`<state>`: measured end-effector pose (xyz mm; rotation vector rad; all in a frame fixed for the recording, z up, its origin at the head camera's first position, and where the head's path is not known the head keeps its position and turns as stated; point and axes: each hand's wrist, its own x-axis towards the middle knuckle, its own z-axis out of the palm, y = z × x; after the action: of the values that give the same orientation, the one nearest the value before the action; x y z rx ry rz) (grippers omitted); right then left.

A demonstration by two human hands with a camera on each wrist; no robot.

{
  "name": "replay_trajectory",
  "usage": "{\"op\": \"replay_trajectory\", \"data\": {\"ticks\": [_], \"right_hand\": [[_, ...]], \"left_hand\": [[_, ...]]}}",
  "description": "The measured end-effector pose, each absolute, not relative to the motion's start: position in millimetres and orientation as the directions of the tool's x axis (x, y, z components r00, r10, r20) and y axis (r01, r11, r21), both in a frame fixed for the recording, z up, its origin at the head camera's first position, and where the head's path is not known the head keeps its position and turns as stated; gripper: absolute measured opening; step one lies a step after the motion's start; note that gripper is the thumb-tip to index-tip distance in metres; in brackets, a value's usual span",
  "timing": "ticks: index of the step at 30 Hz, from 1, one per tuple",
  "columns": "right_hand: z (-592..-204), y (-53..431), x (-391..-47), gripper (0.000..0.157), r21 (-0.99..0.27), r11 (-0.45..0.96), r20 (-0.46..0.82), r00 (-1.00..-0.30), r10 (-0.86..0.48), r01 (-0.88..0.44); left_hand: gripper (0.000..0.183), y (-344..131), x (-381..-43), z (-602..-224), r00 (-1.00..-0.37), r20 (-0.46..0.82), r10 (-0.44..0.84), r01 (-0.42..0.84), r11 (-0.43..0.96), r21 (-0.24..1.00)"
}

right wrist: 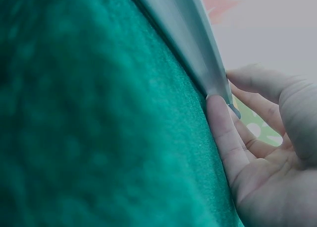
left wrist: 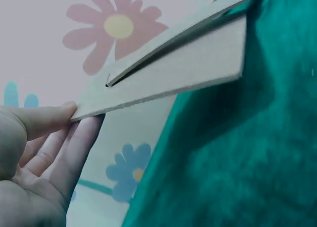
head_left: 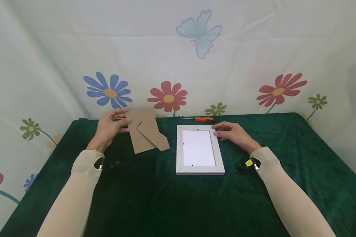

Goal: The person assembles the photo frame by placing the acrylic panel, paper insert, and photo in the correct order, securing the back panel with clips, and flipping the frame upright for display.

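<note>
My left hand [head_left: 108, 126] pinches a brown picture-frame backing board [head_left: 142, 113] by its left edge, thumb on one face and fingers behind. An easel leg [head_left: 154, 136] is attached to the board and angles out from it in the left wrist view, where the board [left wrist: 198, 71] is raised and tilted over the cloth. Flat on the table lies a white picture frame [head_left: 200, 169] with small dark marks round its inner edge and a white panel [head_left: 198, 148] inside. With thumb and fingers, my right hand [head_left: 234, 135] holds the frame's far right corner.
An orange-handled screwdriver [head_left: 204, 119] lies behind the frame by the table's back edge. Dark green cloth [head_left: 154, 200] covers the table. A white curtain [head_left: 136, 49] printed with flowers and a butterfly hangs behind and at the sides.
</note>
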<state>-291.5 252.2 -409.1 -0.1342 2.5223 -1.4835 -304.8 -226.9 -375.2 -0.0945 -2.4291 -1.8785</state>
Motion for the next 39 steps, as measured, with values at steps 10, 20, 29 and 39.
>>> {"op": "replay_trajectory", "data": {"ticks": [10,20,29,39], "right_hand": [[-407,254,-290,0.05,-0.877,0.479,-0.141,-0.97,-0.197,0.03],[-405,253,-291,0.048,-0.871,0.49,-0.146,-0.971,-0.189,0.036],[-407,255,-293,0.048,-0.872,0.488,-0.142,-0.968,-0.208,0.023],[-408,254,-291,0.051,-0.869,0.495,-0.129,-0.97,-0.207,0.01]], "left_hand": [[0.049,-200,-293,-351,-0.987,0.162,0.025,0.163,0.235,0.958],[0.049,-168,-280,-333,-0.965,0.254,0.073,0.263,0.191,0.946],[0.046,-150,-274,-329,-0.962,0.262,0.084,0.273,0.182,0.945],[0.047,-130,-272,-333,-0.963,0.255,0.086,0.267,0.178,0.947]]}}
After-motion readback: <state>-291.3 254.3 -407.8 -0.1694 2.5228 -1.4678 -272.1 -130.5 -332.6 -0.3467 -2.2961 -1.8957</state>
